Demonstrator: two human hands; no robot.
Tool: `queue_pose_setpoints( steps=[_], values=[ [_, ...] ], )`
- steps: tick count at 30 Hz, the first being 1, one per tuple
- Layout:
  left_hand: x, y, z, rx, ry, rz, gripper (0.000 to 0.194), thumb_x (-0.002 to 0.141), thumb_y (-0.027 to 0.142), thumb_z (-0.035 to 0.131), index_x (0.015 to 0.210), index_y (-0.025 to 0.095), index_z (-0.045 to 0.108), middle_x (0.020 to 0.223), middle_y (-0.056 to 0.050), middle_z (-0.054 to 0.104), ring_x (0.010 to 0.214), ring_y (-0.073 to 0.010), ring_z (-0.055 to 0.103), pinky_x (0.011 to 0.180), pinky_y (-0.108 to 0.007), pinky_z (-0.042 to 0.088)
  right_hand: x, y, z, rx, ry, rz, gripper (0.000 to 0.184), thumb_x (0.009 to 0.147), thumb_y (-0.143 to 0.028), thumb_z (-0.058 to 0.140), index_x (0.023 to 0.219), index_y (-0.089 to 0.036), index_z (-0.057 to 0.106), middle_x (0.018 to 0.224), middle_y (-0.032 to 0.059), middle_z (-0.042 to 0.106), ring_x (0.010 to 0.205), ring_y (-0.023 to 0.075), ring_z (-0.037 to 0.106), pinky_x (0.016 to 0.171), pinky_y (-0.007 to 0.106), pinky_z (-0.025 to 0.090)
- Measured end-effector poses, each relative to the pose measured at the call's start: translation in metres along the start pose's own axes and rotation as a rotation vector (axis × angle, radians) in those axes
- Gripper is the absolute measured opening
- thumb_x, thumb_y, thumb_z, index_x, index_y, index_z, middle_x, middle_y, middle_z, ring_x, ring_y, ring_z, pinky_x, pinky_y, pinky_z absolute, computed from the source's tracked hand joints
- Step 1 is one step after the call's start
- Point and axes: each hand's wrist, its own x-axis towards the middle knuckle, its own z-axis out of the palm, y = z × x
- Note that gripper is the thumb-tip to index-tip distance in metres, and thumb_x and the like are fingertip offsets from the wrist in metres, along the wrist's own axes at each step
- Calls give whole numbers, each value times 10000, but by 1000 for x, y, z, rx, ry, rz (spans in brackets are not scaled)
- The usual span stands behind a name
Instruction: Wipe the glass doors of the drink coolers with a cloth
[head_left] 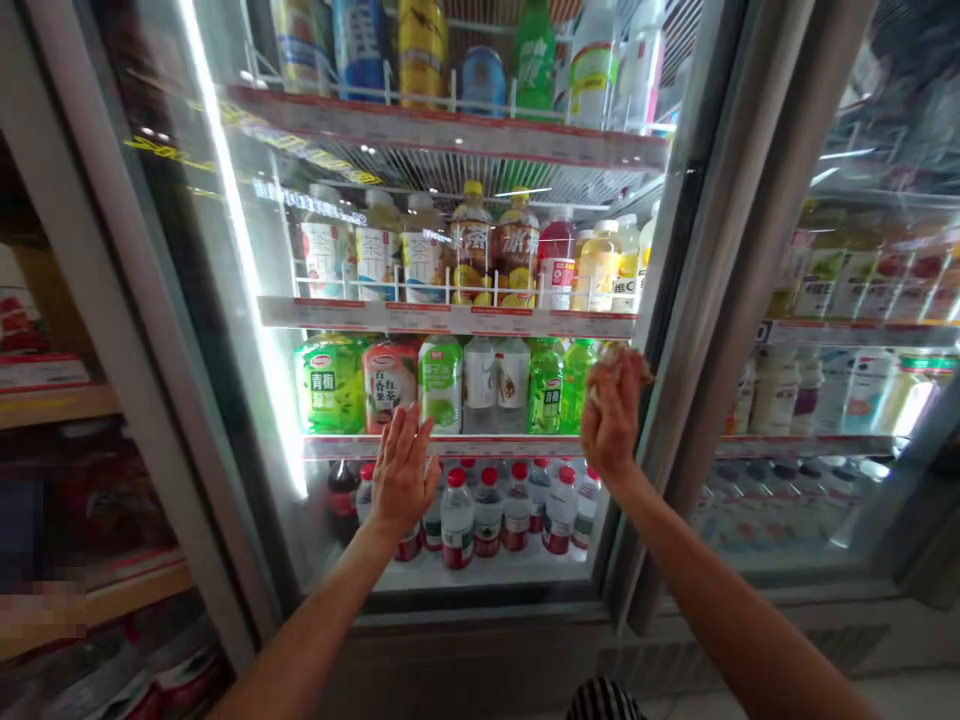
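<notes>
A glass-doored drinks fridge fills the view, and mirrored lettering shows on its glass door (pixel 300 190). My left hand (pixel 405 470) is spread flat in front of the lower shelves, at or against the glass. In my right hand (pixel 613 425) is a crumpled cloth (pixel 626 365), bunched at the right side of the glass beside the metal door frame (pixel 675 400). Behind the glass, near my left hand, stand a red-labelled tea bottle (pixel 390 375) and a green-and-white bottle (pixel 441 385). Green bottles (pixel 547 390) stand near the cloth.
Red-capped bottles (pixel 457 520) stand at the fridge bottom, with tea and juice bottles (pixel 472 245) and cans (pixel 422 50) above. Another drinks fridge (pixel 832 380) adjoins on the right. On the left are wooden-edged shelves (pixel 60 408) with packaged goods.
</notes>
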Motion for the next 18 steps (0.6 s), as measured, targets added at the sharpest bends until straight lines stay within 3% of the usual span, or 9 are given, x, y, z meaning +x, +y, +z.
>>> queue_pose_setpoints(
  steps=[3,5,7,10,11,12,14,16,18],
  values=[
    [-1,-3,-3,-8,-19,16,689,800,142,465,1407,229,150,1479,-67,189,1354,-264,178,1084,-488,255,-42,-39,5,68,-358,-251,614,808,-97,383,1387,-251,247,1490,43,185,1366,244,173,1061,492,312],
    [-1,-8,-8,-23,-46,44,680,802,128,457,1405,229,159,1467,-71,227,1349,-257,199,1079,-477,273,-54,-54,4,81,-495,-420,600,803,-78,393,1370,-246,290,1446,38,307,1358,203,209,1068,449,316],
    [-1,-14,-15,-56,-69,62,661,810,123,444,1401,239,174,1447,-64,279,1340,-237,233,1072,-448,302,-36,-58,8,53,-499,-383,598,806,-81,401,1373,-229,285,1431,47,337,1360,192,202,1085,444,284],
    [-3,-21,-26,-50,-32,-43,629,825,159,443,1396,240,193,1449,-67,273,1333,-230,252,1071,-438,304,10,-57,24,-23,-227,-77,609,820,-105,391,1395,-219,226,1486,67,194,1376,236,132,1087,500,238],
    [-5,-23,-29,-13,-13,-101,625,827,180,451,1396,232,196,1458,-77,248,1338,-241,239,1076,-452,286,17,-61,30,-26,-189,-50,611,819,-110,394,1396,-215,222,1494,72,161,1377,250,117,1083,508,238],
    [-9,-25,-31,36,-7,-150,627,828,200,460,1397,222,196,1467,-89,223,1344,-255,219,1080,-470,263,15,-66,34,-19,-188,-64,608,817,-108,398,1393,-211,234,1495,75,152,1377,256,113,1078,506,245],
    [-19,-29,-36,129,-44,-193,640,829,227,473,1400,203,186,1471,-112,201,1353,-272,183,1084,-492,227,-10,-83,37,29,-336,-221,586,806,-102,420,1371,-190,294,1481,88,204,1373,255,137,1071,474,272],
    [-32,-34,-39,184,-105,-181,645,833,238,472,1403,187,175,1460,-132,224,1355,-271,176,1081,-495,216,-46,-100,35,87,-486,-452,538,798,-96,435,1327,-180,378,1445,86,303,1361,223,193,1072,435,282],
    [-45,-40,-41,220,-137,-160,636,837,245,466,1402,177,180,1445,-147,258,1351,-266,191,1077,-495,211,-64,-110,34,138,-579,-586,505,792,-127,463,1294,-170,426,1417,79,359,1352,215,220,1080,419,269]
  ],
)
